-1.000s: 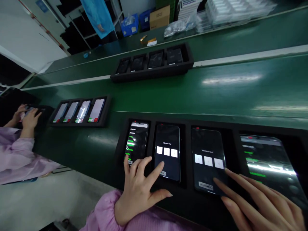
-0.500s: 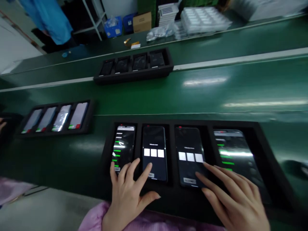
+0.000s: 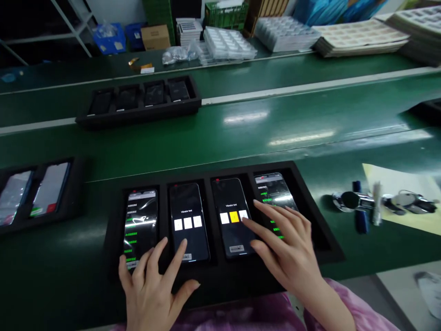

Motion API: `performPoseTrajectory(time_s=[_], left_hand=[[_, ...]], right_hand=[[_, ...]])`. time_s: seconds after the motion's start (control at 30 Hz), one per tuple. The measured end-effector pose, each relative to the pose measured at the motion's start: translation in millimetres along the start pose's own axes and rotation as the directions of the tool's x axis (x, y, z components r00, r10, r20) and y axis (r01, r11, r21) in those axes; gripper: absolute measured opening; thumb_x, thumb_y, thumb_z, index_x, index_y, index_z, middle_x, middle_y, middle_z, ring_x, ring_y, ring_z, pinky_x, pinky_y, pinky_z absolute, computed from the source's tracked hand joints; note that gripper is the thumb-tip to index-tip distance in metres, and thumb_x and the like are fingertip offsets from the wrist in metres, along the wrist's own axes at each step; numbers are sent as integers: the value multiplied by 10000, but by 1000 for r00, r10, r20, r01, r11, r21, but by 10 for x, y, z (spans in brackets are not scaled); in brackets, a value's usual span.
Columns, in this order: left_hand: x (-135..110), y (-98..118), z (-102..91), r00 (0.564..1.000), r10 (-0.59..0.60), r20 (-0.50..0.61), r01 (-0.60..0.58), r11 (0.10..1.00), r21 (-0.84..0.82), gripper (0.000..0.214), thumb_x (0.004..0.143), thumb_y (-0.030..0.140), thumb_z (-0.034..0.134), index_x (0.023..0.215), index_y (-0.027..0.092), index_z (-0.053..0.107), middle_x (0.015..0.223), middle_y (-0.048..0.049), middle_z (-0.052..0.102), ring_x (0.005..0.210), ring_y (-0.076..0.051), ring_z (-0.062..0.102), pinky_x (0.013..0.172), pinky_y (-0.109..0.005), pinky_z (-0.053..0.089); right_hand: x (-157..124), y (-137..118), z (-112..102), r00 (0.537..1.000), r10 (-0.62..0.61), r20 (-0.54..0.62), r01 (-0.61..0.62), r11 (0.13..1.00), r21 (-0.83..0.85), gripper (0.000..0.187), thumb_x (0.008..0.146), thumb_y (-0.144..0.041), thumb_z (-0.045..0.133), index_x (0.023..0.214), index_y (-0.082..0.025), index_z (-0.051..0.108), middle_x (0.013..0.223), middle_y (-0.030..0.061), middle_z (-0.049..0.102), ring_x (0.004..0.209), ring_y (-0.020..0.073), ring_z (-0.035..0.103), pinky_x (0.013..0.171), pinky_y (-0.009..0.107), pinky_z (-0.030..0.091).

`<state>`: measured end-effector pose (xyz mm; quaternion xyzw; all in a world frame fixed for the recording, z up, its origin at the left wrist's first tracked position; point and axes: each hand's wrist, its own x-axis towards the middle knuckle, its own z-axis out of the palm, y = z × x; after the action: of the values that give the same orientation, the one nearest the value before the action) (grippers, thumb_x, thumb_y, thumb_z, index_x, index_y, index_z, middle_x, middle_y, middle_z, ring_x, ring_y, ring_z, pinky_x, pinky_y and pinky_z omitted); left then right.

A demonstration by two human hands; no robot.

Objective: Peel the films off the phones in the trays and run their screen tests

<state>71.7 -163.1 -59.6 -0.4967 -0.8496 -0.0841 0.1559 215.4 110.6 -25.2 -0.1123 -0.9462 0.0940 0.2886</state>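
In the middle of a long black four-slot tray point(image 3: 164, 207) on the glossy green tabletop point(image 3: 165, 142), two slim black glass-fronted phones point(image 3: 189, 202) read "Vibrator test" above three squares, all white except one yellow. Black list-screen phones point(image 3: 141, 211) with green lines fill the tray's end slots. Over the tray, the left hand point(image 3: 149, 289) and right hand point(image 3: 289, 248) are spread, gripping nothing.

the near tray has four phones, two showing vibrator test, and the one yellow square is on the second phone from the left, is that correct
Not quite: the head view shows the yellow square on the third phone from the left. The rest of your statement stands.
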Motion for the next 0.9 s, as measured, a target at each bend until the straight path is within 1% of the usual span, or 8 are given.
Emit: performPoseTrajectory(time_s=[0.1, 0.2, 0.33, 0.47, 0.57, 0.63, 0.73, 0.9], left_hand=[[0, -17, 5, 1000, 10, -12, -10, 1000, 4, 647, 1026, 641, 510, 1606, 361, 452, 1409, -147, 573, 1173, -324, 515, 1275, -735, 69], [15, -27, -15, 1000, 15, -16, -15, 1000, 4, 627, 1013, 650, 532, 1564, 352, 525, 1393, -140, 581, 1169, -318, 514, 1293, -701, 47], [41, -10, -59, 1000, -3, 24, 3, 1000, 6, 599, 1008, 668, 527, 1513, 353, 592, 1396, -142, 566, 1185, -316, 505, 1304, -678, 23], [49, 6, -67, 999, -12, 51, 10, 999, 30, 639, 1012, 678, 508, 1572, 371, 507, 1419, -140, 545, 1202, -315, 495, 1307, -666, 9], [38, 4, -66, 999, -7, 53, 5, 999, 46, 654, 1015, 692, 483, 1585, 373, 485, 1425, -139, 535, 1207, -308, 490, 1310, -655, 2], [32, 3, -85, 998, -8, 56, 6, 999, 48, 621, 1019, 689, 473, 1536, 355, 563, 1429, -141, 527, 1222, -309, 484, 1309, -654, -2], [66, 15, -147, 997, -17, 79, 15, 1000, 27, 554, 1030, 646, 493, 1428, 307, 676, 1431, -143, 525, 1254, -313, 473, 1313, -640, -18], [386, 92, -156, 1000, 0, 0, 0, 998, -64, 458, 1031, 587, 548, 1289, 265, 749, 1381, -131, 578, 1310, -327, 468, 1313, -648, 22]], right_hand=[[-92, 102, -124, 995, 26, -93, -24, 999, 22, 236, 1071, -184, 546, 1238, -194, 712, 1340, 143, 673, 1190, 303, 637, 1002, 488, 481], [-214, 246, -190, 991, 67, -112, -69, 998, -8, 280, 1037, -135, 562, 1246, -226, 723, 1330, 120, 686, 1168, 317, 656, 994, 491, 505], [-339, 383, -130, 987, 121, -110, -124, 992, -16, 392, 1021, -140, 578, 1347, -307, 718, 1373, 95, 677, 1155, 351, 664, 983, 531, 511], [-387, 385, -63, 984, 135, -119, -137, 991, -3, 589, 1023, -142, 579, 1531, -440, 578, 1401, 49, 673, 1123, 355, 684, 948, 537, 519], [-402, 356, -73, 979, 171, -108, -171, 985, 7, 688, 1004, -101, 596, 1568, -485, 514, 1428, 24, 660, 1133, 356, 688, 975, 547, 519], [-416, 352, -80, 979, 175, -106, -174, 985, 21, 703, 994, -85, 603, 1567, -484, 517, 1427, 25, 661, 1135, 357, 687, 982, 553, 516], [-433, 367, -51, 979, 143, -145, -139, 990, 33, 613, 1006, -110, 597, 1532, -426, 584, 1386, 54, 683, 1113, 354, 686, 964, 548, 509], [-397, 372, 21, 968, 139, -209, -131, 990, 51, 365, 1018, -137, 591, 1308, -284, 757, 1292, 77, 724, 1101, 311, 698, 969, 489, 526]])
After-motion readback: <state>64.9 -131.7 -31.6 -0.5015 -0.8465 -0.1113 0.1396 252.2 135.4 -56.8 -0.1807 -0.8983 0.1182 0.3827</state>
